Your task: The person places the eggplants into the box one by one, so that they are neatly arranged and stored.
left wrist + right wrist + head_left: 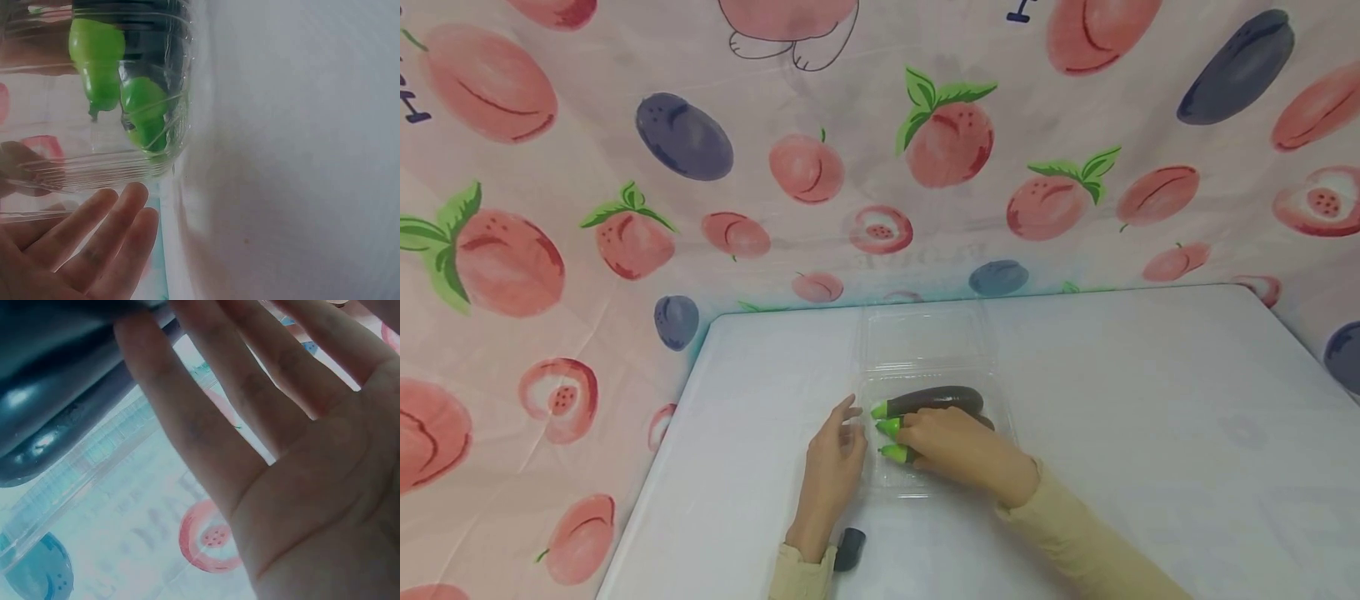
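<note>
Three dark eggplants with bright green caps lie side by side in a clear plastic clamshell box (904, 485). The far eggplant (943, 397) shows nearly whole. My right hand (962, 446) lies over the other two, covering most of their bodies, so mainly their green caps (891, 427) show. In the right wrist view its fingers (194, 419) are straight, one fingertip at a glossy dark eggplant (50, 419); the thumb is hidden. Beside the box's left wall is my left hand (835, 462), holding nothing, its extended fingers (115, 231) close to the wall.
The box's lid (925, 333) is folded back toward the rear of the white table (1150, 417). A fruit-print cloth (820, 225) rises along the table's back and sides. Next to my left wrist is a small black object (850, 550).
</note>
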